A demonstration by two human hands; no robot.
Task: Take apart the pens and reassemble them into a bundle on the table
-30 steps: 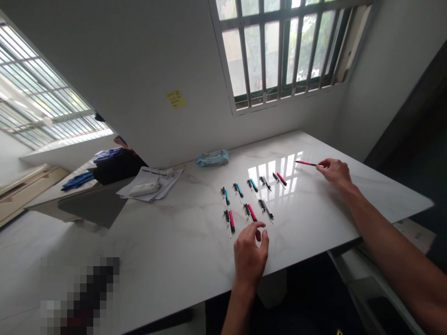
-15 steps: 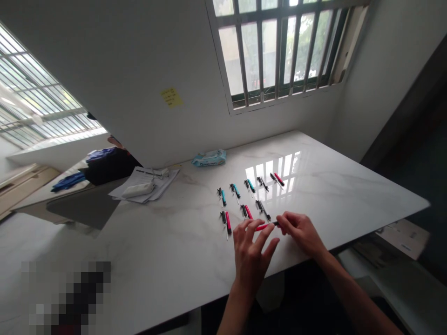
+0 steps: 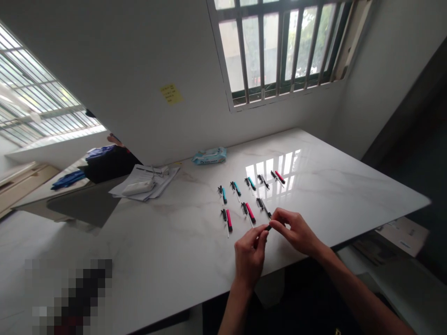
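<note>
Beyond the left end of the white marble table, a slanted window with pale bars lets in daylight above a dark bag and crumpled blue fabric. On the table's left part lies a loose stack of white papers, with a white oblong pouch on top. On the white wall behind the table is a yellow sticky note. Further right, a pale blue packet of wet wipes sits at the table's far edge, below a window with dark metal bars.

Mid-table, small slim pens with black ends lie in two slanted rows. The back row has five, from a teal pen to a red pen; the front row has three, from a red pen to a black pen.

Near the table's front edge, both forearms reach in and the hands meet. The left hand curls closed around a dark-tipped pen, while the right hand pinches the same pen from the other side. Most of the pen is hidden by the fingers.
</note>
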